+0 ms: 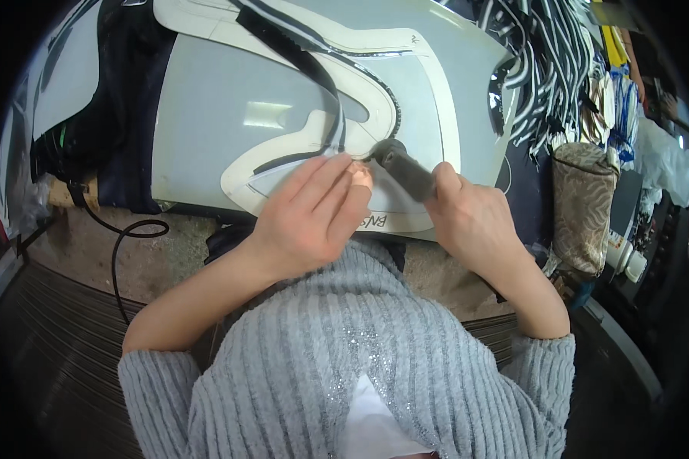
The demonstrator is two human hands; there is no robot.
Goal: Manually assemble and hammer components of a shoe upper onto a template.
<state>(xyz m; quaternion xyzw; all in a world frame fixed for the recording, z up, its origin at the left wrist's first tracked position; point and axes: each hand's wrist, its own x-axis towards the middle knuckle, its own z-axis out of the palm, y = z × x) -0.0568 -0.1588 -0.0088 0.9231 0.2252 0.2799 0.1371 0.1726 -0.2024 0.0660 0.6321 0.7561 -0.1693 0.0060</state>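
From the center of the view, a patterned beige pouch (584,214) is located at 3 o'clock, with a white bottle (634,265) beside its outer side. A translucent plastic bag (664,161) lies between 2 and 3 o'clock; blue cords (625,115), at 2 o'clock. A black cable (115,264) loops at 9 o'clock. Black fabric (130,84) is bunched at 10 o'clock. Ribbed dark flooring (61,336) extends at 8 o'clock.

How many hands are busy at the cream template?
2: the left hand at the lower part of the template, and the right hand to its right, gripping a hammer. No others show there.
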